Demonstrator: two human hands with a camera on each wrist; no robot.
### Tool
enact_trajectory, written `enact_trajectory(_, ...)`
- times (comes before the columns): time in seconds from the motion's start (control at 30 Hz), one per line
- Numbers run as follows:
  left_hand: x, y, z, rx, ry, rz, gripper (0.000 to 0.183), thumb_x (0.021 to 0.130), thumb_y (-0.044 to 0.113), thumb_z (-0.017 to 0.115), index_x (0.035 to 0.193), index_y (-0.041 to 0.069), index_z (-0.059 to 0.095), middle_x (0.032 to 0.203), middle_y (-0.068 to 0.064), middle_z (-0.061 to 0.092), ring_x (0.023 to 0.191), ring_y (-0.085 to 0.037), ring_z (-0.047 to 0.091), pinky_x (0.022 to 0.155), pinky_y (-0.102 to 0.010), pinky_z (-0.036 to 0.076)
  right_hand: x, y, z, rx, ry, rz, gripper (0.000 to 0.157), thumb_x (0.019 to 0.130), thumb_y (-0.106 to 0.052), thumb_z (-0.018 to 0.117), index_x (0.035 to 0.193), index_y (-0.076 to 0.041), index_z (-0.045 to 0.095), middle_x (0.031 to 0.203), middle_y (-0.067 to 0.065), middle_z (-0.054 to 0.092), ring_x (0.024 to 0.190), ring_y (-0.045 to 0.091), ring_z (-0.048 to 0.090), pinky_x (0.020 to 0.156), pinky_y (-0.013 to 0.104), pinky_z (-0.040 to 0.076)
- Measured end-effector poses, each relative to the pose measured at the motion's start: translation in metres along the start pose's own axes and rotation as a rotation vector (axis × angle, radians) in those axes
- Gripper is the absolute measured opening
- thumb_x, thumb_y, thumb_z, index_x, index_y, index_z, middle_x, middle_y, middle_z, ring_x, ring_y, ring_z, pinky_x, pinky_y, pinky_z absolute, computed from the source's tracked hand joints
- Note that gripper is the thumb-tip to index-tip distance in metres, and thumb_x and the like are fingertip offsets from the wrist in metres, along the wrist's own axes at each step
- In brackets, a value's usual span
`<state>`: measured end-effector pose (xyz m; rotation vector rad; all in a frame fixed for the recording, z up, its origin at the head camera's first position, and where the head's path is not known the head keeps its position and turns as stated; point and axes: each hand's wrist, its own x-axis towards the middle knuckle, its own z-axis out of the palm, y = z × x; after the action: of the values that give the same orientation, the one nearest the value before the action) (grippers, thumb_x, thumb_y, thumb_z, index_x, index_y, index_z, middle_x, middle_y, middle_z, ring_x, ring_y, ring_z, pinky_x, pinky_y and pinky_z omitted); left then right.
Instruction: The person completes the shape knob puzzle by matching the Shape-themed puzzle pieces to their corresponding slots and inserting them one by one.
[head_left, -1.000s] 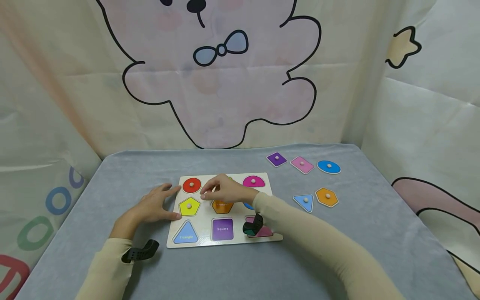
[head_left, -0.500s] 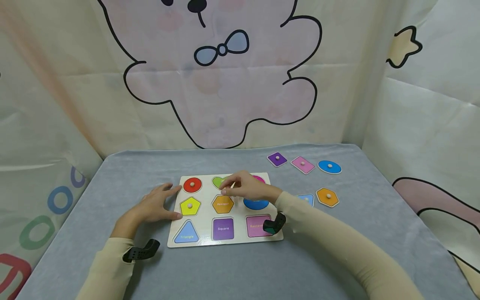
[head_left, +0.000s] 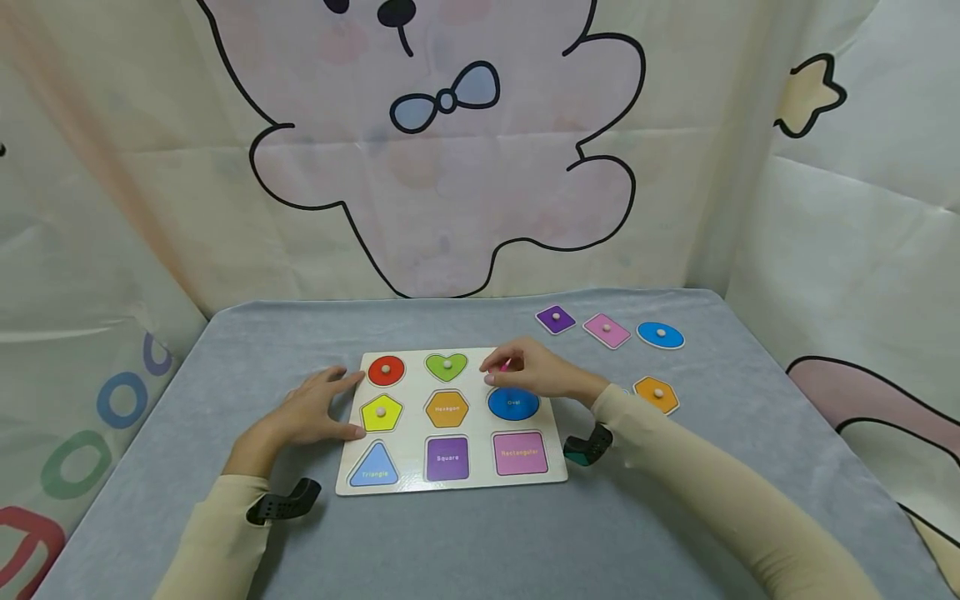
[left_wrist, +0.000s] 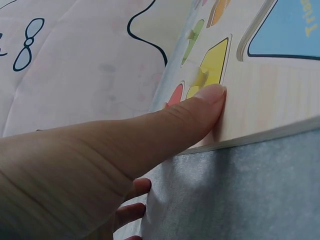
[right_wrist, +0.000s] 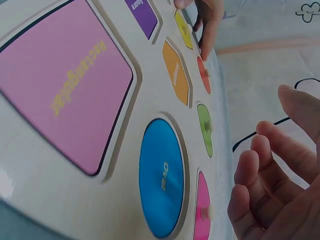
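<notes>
A white puzzle board (head_left: 408, 442) lies on the table with a red circle (head_left: 386, 379), a green heart (head_left: 446, 375) and a yellow pentagon (head_left: 382, 423) seated, each with a knob. My left hand (head_left: 307, 412) rests at the board's left edge; its thumb (left_wrist: 200, 102) lies on the rim beside the pentagon. Above the top right corner hovers my right hand (head_left: 540, 369), fingers loosely bent and holding nothing. The magenta knobbed piece (right_wrist: 201, 190) sits below it in its place, mostly hidden in the head view. Printed recesses include the blue oval (head_left: 513, 404) and orange hexagon (head_left: 447, 409).
Right of the board lie loose knobbed pieces: a purple one (head_left: 555, 320), a pink rectangle (head_left: 607, 332), a blue oval piece (head_left: 661, 336) and an orange hexagon piece (head_left: 656, 395). The right sleeve (head_left: 675, 467) nearly covers a blue triangle piece.
My right hand has moved right across the board's top row, from beside the red circle past the green heart to the magenta piece. My left hand has stayed at the left edge.
</notes>
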<state>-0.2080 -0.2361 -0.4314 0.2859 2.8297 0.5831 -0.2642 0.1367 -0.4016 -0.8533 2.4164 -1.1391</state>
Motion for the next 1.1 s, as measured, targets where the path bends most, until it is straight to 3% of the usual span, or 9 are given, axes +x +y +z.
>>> enact_trajectory(0.33,-0.002,0.001,-0.002,-0.003,0.0,0.014,0.1,0.074,0.051,0.085,0.156,0.015,0.04,0.16,-0.028,0.031,0.146,-0.054,0.028,0.112,-0.078,0.024,-0.022,0.011,-0.018,-0.026,0.065,0.028,0.031,0.095,-0.02,0.071,0.121,-0.002,0.071,0.109,0.012,0.071,0.083,0.02,0.055,0.068,0.021,0.045)
enact_trajectory(0.83,0.0,0.002,0.0,-0.009,-0.007,-0.009,0.101,0.074,0.051,0.085,0.156,0.015,0.039,0.161,-0.028,0.03,0.146,-0.053,0.026,0.114,-0.077,0.023,-0.06,0.035,-0.05,-0.051,0.149,0.04,0.032,0.097,-0.019,0.068,0.122,0.001,0.07,0.109,0.013,0.07,0.092,0.02,0.06,0.074,0.022,0.053)
enact_trajectory(1.1,0.0,0.003,0.001,-0.011,-0.002,-0.02,0.101,0.074,0.05,0.085,0.156,0.014,0.04,0.161,-0.028,0.03,0.146,-0.053,0.027,0.113,-0.077,0.023,-0.084,0.051,-0.064,0.004,0.178,0.07,0.032,0.099,-0.017,0.065,0.123,0.003,0.068,0.111,0.016,0.069,0.093,0.022,0.063,0.079,0.025,0.057)
